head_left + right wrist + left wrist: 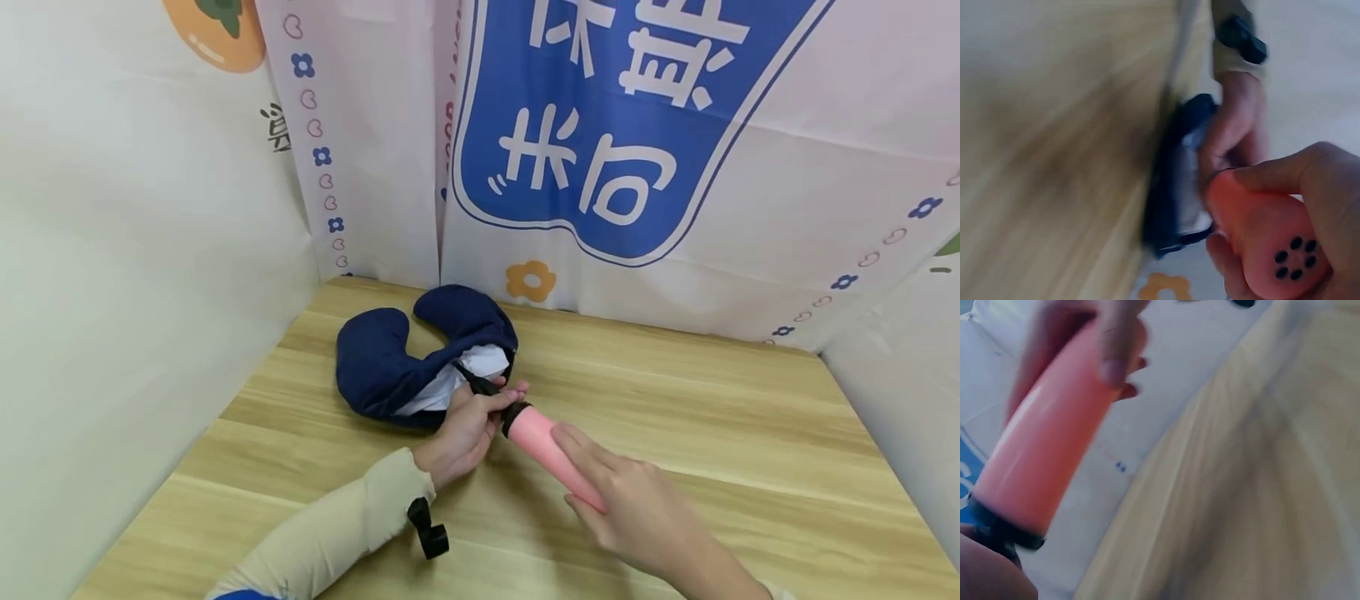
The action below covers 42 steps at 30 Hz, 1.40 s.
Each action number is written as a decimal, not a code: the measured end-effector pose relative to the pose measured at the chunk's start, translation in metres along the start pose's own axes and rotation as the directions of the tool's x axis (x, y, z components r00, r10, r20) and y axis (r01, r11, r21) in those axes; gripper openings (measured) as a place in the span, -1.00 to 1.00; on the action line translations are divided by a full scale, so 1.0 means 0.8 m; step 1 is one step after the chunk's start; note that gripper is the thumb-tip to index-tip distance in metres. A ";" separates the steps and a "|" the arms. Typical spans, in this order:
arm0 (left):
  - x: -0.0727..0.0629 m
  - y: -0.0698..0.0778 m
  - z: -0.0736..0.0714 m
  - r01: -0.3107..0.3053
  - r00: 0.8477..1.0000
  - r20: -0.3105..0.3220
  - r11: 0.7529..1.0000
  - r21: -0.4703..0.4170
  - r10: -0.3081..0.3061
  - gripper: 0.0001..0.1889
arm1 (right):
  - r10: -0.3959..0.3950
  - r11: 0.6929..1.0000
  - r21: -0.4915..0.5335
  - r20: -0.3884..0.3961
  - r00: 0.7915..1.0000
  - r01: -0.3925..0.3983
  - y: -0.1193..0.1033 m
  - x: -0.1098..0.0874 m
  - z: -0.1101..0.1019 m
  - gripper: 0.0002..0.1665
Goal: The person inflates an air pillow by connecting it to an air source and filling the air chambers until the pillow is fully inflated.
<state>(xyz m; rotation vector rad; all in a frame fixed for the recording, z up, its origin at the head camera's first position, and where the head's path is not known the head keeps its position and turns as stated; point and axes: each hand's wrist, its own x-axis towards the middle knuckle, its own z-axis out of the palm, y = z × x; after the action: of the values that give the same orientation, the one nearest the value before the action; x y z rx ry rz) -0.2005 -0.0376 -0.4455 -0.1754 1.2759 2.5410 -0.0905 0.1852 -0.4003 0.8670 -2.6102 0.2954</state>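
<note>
A pink hand pump (555,454) with a black collar (516,417) slants down toward the front right, my right hand (637,508) wrapped round its pink body. Several dark holes show in its rounded end in the right wrist view. With thumb and fingers, my left hand (467,429) pinches the pump's black front end (480,383), which points into the opening of a navy U-shaped neck pillow (375,367). White lining or an inner bladder (483,361) shows through that opening. The nozzle's tip is partly hidden by the fingers and the pillow.
The pillow lies on a wood-grain table (712,417) toward its back left. White printed sheets (360,100) enclose the table at the back and both sides. A black wrist mount (429,529) sticks out from the left sleeve (337,521).
</note>
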 end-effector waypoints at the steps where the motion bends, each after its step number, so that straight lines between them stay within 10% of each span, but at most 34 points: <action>1: 0.000 0.005 -0.001 0.005 1.000 0.016 1.000 0.017 -0.006 -0.75 | -0.003 1.000 0.020 -0.006 1.000 0.003 0.003 -0.008 0.000 -0.07; 6: -0.001 0.022 0.001 0.044 0.995 0.089 0.997 0.057 -0.049 -0.73 | 0.051 0.995 0.083 -0.004 0.999 -0.051 0.017 -0.049 -0.031 0.05; 12: -0.005 0.018 0.009 -0.015 1.000 0.016 0.999 -0.043 0.016 -0.77 | 0.125 0.985 0.113 0.054 0.991 -0.131 0.020 -0.058 -0.070 0.03; 24: -0.025 -0.010 0.014 -0.016 1.000 -0.009 1.000 0.008 0.016 -0.80 | 0.016 0.995 0.102 -0.063 0.998 -0.010 0.005 -0.008 -0.004 -0.16; 29: -0.017 0.010 0.004 -0.042 0.999 0.012 0.999 -0.004 0.042 -0.65 | 0.074 0.959 0.272 0.022 0.997 -0.077 0.026 -0.037 -0.018 -0.17; 35: -0.006 0.017 0.000 -0.066 0.998 -0.022 0.997 -0.036 0.065 -0.67 | 0.182 0.949 0.238 0.122 0.976 -0.207 0.039 -0.068 -0.060 -0.22; 42: -0.020 -0.011 0.014 -0.053 0.997 -0.052 0.996 -0.071 0.049 -0.84 | 0.173 0.965 0.194 0.039 0.984 -0.177 0.012 -0.028 -0.041 -0.27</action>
<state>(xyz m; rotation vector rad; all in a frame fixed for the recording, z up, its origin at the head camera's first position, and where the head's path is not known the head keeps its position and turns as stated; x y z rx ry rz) -0.1822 -0.0272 -0.4416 -0.2264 1.2218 2.6443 -0.0703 0.2146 -0.3803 0.7039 -2.7160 0.6042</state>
